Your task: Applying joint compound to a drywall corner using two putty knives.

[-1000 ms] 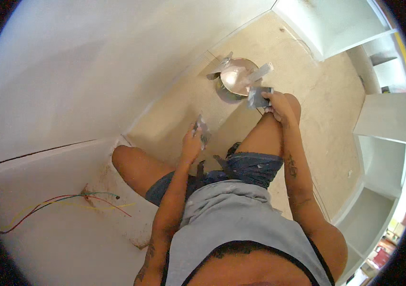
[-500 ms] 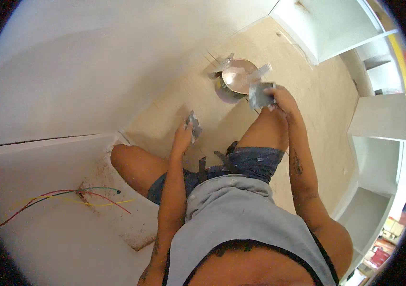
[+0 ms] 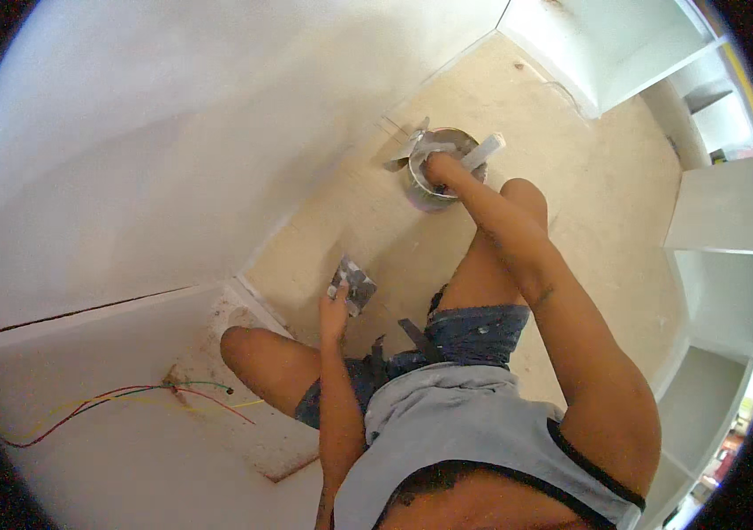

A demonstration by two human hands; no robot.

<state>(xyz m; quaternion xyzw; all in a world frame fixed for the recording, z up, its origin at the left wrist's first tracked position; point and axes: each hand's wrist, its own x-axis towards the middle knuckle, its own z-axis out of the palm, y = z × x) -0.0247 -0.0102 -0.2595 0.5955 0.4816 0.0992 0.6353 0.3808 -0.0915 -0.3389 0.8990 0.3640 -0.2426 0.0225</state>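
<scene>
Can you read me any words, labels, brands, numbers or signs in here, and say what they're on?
None can be read.
Round, metal-rimmed bucket: outer side too small and blurred to make out lettering.
Flat grey, white-smeared blade in the left hand: no readable marks.
Blurred red item, lower right edge: too blurred to tell.

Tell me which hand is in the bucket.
The right hand, down inside the bucket; the left hand is outside it, holding a flat, smeared plate.

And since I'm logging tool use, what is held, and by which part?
The left grip holds a flat scraper by its lower-left edge; the right grip is inside the bucket, any hold hidden.
</scene>
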